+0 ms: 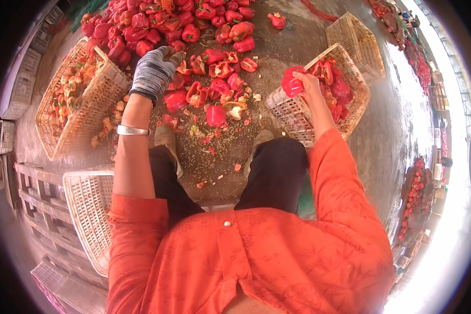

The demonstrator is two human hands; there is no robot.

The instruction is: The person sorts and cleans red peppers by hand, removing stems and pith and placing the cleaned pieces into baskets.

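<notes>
My right hand, bare, grips a red bell pepper at the near-left rim of a plastic basket that holds red pepper pieces. My left hand, in a grey striped knit glove, is closed at the near edge of a heap of whole red bell peppers. Whatever its curled fingers hold, if anything, is hidden. Just right of it, cut-open pepper pieces lie loose on the floor with pale cores and seeds.
A basket of pepper cores and stems stands on the left. Behind the right basket is another basket. Low on the left are a white crate and a wooden pallet. My shoes flank scattered seeds. More peppers lie far right.
</notes>
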